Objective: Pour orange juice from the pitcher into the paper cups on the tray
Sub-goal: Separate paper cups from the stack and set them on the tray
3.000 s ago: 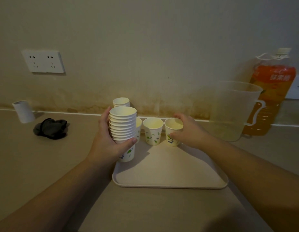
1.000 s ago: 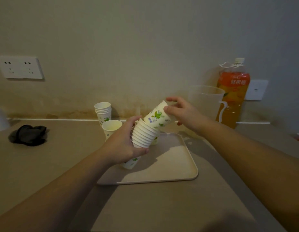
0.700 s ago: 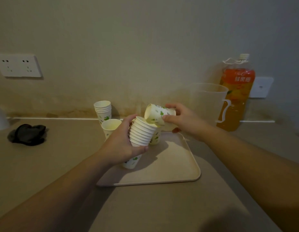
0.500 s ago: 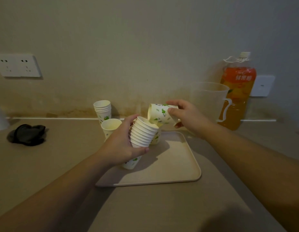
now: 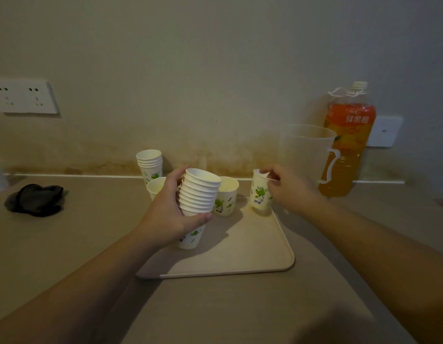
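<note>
Clear plastic, the pitcher (image 5: 306, 155) stands empty on the worktop (image 5: 66, 239) just right of the tray's (image 5: 240, 259) far corner, with an orange juice bottle (image 5: 344, 145) behind it. On the tray's far right corner the right hand (image 5: 287, 189) pinches the rim of a single paper cup (image 5: 260, 194), upright. The left hand (image 5: 171, 212) grips a tilted stack of cups (image 5: 198, 197) over the tray. Two more cups (image 5: 226, 197) sit along the far edge. A shorter stack (image 5: 149, 165) waits behind; a dark cloth (image 5: 35, 199) lies far left.
</note>
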The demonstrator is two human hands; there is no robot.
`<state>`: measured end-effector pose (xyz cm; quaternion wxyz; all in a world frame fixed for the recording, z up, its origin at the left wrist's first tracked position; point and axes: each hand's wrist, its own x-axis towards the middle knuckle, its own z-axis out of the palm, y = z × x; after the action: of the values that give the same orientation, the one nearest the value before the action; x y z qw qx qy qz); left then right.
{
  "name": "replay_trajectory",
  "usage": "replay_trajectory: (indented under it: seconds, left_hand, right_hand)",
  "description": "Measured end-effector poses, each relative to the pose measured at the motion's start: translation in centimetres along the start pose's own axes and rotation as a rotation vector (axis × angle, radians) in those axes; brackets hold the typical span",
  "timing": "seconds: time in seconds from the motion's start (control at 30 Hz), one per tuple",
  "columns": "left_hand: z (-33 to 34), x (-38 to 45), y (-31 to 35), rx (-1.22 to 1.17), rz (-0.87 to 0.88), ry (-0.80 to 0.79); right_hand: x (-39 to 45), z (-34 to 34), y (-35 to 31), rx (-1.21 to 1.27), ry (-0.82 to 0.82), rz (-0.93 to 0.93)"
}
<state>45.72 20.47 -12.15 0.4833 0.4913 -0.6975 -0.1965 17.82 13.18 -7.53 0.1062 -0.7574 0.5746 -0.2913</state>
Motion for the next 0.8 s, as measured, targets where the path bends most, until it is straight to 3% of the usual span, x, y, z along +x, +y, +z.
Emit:
replay_trajectory:
  seconds: [0.33,0.8]
  left_hand:
    - [-0.3,0.1,0.2,-0.038,0.021,0.038]
    - [-0.8,-0.1,-0.3,-0.057,0.035,0.058]
  right_hand:
    - [-0.7,2.5,0.4,-0.056,-0.035,-0.069]
    - [0.6,4.1,1.3,0.268,-0.104,0.146]
